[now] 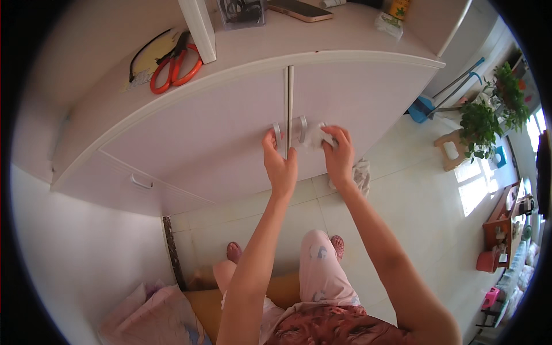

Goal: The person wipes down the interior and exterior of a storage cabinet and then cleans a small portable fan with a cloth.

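Note:
Two pale pink cabinet doors, a left door and a right door, meet at a narrow upright gap in front of me. My left hand is at the left door's silver handle. Its fingers curl at the handle and its thumb rests by the gap. Beside the right door's handle, my right hand pinches a crumpled white wipe or tissue against the door. The wipe is slightly blurred, so its exact kind is unclear.
Orange-handled scissors, a phone and a clear box of cables lie on the cabinet top. A crumpled cloth is on the floor below the right door. A stool, potted plants and a blue dustpan stand right.

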`<act>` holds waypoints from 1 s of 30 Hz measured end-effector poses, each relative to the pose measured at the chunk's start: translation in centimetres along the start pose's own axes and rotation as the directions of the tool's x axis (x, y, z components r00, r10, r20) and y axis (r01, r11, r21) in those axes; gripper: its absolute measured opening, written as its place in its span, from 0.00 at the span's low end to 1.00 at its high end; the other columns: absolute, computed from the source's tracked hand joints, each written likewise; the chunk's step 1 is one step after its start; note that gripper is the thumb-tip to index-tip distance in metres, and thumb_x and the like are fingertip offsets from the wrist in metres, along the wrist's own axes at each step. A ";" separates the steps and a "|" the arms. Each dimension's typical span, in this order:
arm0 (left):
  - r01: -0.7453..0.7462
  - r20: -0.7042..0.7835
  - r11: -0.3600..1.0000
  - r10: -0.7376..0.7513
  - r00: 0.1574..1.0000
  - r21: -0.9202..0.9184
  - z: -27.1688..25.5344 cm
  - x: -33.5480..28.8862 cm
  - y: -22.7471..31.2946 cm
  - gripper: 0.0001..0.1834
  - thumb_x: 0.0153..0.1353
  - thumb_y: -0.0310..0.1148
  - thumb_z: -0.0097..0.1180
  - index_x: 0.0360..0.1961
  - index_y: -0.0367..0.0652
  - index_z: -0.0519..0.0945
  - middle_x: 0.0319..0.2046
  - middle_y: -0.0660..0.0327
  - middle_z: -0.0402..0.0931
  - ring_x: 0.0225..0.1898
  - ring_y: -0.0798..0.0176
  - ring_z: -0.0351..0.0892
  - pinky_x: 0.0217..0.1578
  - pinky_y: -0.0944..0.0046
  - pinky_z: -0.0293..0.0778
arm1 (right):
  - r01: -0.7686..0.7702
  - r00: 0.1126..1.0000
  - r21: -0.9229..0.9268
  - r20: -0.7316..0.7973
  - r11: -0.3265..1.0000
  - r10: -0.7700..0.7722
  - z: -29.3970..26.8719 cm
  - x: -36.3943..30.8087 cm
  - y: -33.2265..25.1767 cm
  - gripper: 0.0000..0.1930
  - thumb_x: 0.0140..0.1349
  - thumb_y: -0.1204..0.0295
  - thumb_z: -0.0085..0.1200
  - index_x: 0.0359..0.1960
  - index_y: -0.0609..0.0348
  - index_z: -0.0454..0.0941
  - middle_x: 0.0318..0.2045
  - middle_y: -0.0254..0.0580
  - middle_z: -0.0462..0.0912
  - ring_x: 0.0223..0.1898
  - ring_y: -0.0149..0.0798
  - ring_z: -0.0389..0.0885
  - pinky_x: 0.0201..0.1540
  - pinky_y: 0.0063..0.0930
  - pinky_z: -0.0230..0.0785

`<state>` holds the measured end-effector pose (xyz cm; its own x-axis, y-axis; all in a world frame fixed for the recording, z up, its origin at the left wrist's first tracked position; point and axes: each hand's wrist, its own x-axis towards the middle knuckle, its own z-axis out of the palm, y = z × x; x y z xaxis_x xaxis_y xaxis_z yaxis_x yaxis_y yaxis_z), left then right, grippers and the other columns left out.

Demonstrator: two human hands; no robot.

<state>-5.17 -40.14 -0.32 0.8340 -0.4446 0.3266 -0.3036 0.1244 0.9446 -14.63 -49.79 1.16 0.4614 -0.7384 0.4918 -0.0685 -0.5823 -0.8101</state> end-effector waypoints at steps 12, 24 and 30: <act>0.000 -0.033 0.966 0.008 0.999 0.260 -8.4 -15.3 5.5 0.19 0.61 0.31 0.56 0.50 0.39 0.67 0.39 0.61 0.72 0.34 0.68 0.72 0.34 0.67 0.69 | 0.095 0.994 0.641 -0.017 0.762 -0.109 -5.6 -5.6 -15.6 0.18 0.56 0.84 0.51 0.48 0.57 0.77 0.50 0.40 0.73 0.47 0.34 0.73 0.47 0.24 0.69; 0.191 -0.168 0.937 -0.146 0.975 0.294 -20.4 -25.5 7.3 0.26 0.56 0.32 0.60 0.54 0.33 0.67 0.44 0.51 0.73 0.45 0.57 0.72 0.49 0.62 0.66 | 0.160 0.573 0.563 0.616 0.811 -0.541 1.7 -8.8 -28.2 0.09 0.52 0.81 0.58 0.36 0.59 0.84 0.42 0.40 0.80 0.40 0.39 0.81 0.44 0.28 0.73; 0.070 -0.146 0.931 -0.018 0.989 0.359 -21.9 -24.1 14.0 0.35 0.55 0.33 0.61 0.62 0.32 0.61 0.57 0.47 0.66 0.53 0.55 0.69 0.52 0.59 0.66 | 0.252 0.755 0.543 0.408 0.801 -0.513 10.0 -8.2 -28.7 0.09 0.55 0.74 0.57 0.37 0.62 0.81 0.43 0.46 0.81 0.40 0.50 0.81 0.42 0.34 0.73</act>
<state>-19.41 -8.30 5.74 0.8977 -0.3129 0.3102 -0.3893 -0.2338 0.8909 -7.65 -23.65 17.14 0.7442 -0.1200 0.6570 0.5414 -0.4677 -0.6987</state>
